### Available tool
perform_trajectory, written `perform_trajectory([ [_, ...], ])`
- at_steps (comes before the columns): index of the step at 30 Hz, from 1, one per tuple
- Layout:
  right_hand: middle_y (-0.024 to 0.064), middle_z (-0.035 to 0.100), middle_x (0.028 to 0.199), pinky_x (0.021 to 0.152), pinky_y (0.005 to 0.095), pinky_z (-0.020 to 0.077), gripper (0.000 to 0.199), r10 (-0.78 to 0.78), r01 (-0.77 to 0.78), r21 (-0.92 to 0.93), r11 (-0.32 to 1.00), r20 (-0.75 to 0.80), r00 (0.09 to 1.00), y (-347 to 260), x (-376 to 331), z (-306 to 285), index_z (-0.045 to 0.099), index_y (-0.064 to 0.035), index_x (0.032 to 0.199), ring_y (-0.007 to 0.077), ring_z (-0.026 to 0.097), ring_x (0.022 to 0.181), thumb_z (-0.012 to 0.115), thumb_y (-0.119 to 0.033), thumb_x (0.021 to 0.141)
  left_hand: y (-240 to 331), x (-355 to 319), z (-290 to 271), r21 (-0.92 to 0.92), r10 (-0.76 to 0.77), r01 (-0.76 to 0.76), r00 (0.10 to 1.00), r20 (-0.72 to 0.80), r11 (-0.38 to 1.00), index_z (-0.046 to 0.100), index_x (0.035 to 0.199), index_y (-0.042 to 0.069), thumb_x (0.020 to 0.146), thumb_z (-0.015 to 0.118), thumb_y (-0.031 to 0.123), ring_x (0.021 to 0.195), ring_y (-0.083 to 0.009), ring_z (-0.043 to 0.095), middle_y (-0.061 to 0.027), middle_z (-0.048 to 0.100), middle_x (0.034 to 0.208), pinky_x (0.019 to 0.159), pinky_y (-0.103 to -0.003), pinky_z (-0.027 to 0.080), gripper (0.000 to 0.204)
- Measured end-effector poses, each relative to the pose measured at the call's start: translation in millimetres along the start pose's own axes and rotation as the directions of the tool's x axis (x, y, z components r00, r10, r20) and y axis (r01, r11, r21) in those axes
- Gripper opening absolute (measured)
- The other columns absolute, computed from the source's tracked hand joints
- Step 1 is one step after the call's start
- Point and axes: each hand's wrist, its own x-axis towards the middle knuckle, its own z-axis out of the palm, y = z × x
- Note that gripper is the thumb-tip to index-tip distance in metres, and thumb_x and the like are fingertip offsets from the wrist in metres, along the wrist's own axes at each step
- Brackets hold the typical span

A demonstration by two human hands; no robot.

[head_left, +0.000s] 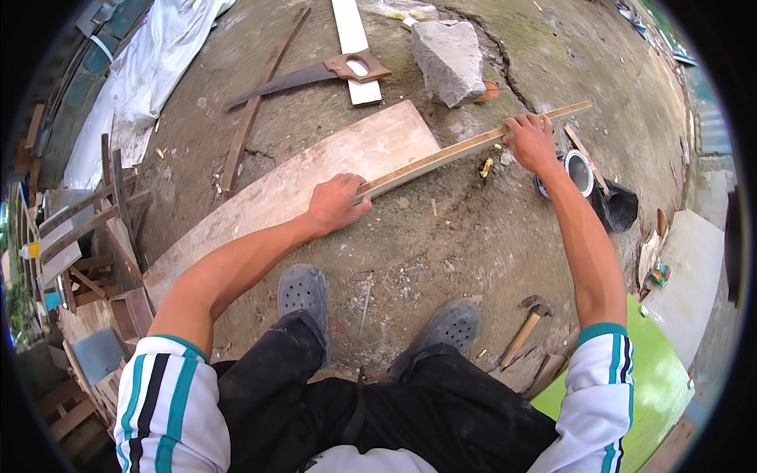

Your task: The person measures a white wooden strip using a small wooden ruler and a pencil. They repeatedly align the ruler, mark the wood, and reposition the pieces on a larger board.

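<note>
A long, narrow wooden strip [441,158] slants up to the right in front of me. My left hand [337,203] is closed round its near left end. Farther along, toward the far right end, my right hand [530,142] grips the same strip from above. Beneath and beyond the left part of the strip lies a wide pale plywood board [292,173] flat on the ground. Whether the strip rests on that board or hangs just over it, I cannot tell. A handsaw [307,76] with a brown wooden handle lies beyond the board, across a white strip of wood [352,39].
A large grey stone block [449,61] sits beyond the strip. A claw hammer [527,331] lies near my right foot. At right are an opened can [578,173] and a green panel [654,386]. Scrap wood [95,229] and white sheeting [130,87] lie at left.
</note>
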Motion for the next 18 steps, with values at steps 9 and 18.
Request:
perform_trajectory([
  [9,0.0065,0.060,0.132,0.117,0.0640,0.0237,0.035,0.029,-0.029,-0.017,0.999,0.054,0.998,-3.3,1.1,9.0,0.060,-0.0167,0.130,0.0307,0.045,0.137,0.063,-0.030,0.097,2.2,-0.3,2.5,0.048,-0.032,0.030,0.998,0.050,0.998,0.065,0.108,0.006,0.087,0.068,0.029,0.103,-0.0301,0.066,-0.0126,0.069,0.105,0.084,-0.043,0.055,0.032],
  [18,0.0095,0.059,0.134,0.115,0.0633,0.0257,0.042,0.098,-0.097,0.052,0.994,-0.020,0.995,-10.8,-12.1,24.5,0.061,-0.0143,0.131,0.0311,0.044,0.138,0.065,-0.036,0.095,2.7,6.8,5.4,0.070,-0.024,0.019,0.998,0.062,0.997,0.065,0.108,0.005,0.086,0.068,0.027,0.105,-0.0304,0.066,-0.0133,0.068,0.107,0.086,-0.043,0.055,0.031],
])
